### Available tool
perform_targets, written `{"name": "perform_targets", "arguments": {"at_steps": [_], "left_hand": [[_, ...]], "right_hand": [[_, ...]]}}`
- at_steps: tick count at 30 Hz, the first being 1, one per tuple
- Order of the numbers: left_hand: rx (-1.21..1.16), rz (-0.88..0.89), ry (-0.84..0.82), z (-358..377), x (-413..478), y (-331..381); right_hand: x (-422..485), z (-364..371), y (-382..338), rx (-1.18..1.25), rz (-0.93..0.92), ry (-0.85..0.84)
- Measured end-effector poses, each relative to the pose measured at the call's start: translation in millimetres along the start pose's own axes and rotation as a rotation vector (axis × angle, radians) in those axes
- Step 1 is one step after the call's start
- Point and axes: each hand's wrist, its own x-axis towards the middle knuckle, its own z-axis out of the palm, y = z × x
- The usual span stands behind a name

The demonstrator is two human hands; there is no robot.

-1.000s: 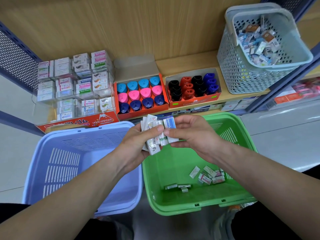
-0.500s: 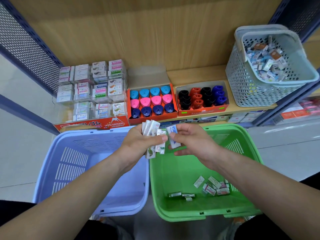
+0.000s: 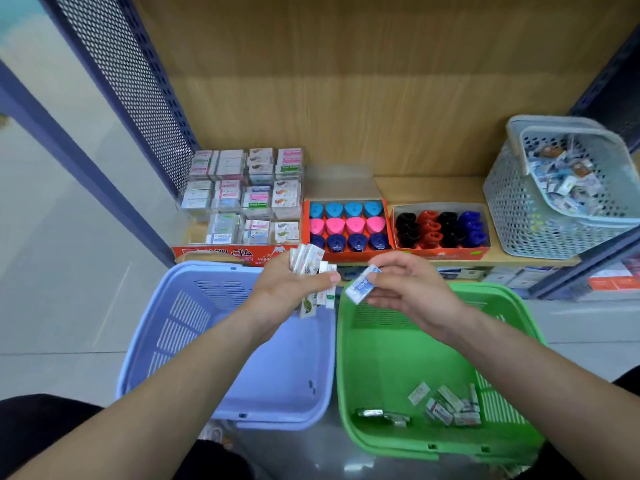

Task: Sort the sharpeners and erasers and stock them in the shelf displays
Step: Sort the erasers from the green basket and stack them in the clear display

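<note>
Wooden shelving [image 3: 346, 116] fills the background. Its ledge carries a clear display of boxed erasers [image 3: 242, 199], an orange box of blue, pink and navy sharpeners [image 3: 346, 223], a second box of black, red and blue sharpeners [image 3: 440, 230], and a grey mesh basket [image 3: 519, 220] of mixed packets.

Below us sit a lavender basket [image 3: 180, 327] and a green basket [image 3: 388, 368], side by side. Our left hand [image 3: 287, 289] grips a fanned bundle of wrapped erasers [image 3: 308, 261], thumb pressed across them; they jut out above and below the fist.

Our right hand [image 3: 412, 292] pinches a blue-and-white eraser [image 3: 362, 285] between thumb and fingertips. It sticks out leftward, just apart from the bundle, over the green basket's far corner. Loose erasers [image 3: 446, 405] lie on that basket's floor.
</note>
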Motion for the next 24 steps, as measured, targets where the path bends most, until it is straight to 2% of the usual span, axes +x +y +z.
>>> {"name": "perform_targets", "arguments": {"at_steps": [7,14,24], "left_hand": [[0.0,0.035,0.062,-22.1,-16.7,14.6],[0.039,0.019,0.193,-68.2,-34.7,40.8],[0.183,0.044,0.264,-145.4,-42.6,51.0]], "right_hand": [[-6.7,11.0,-16.0,-0.24,-0.083,-0.01],[20.6,49.9,-40.1,-0.107,-0.101,-0.029],[104.0,109.1,-37.5,-0.218,-0.108,-0.022]]}}
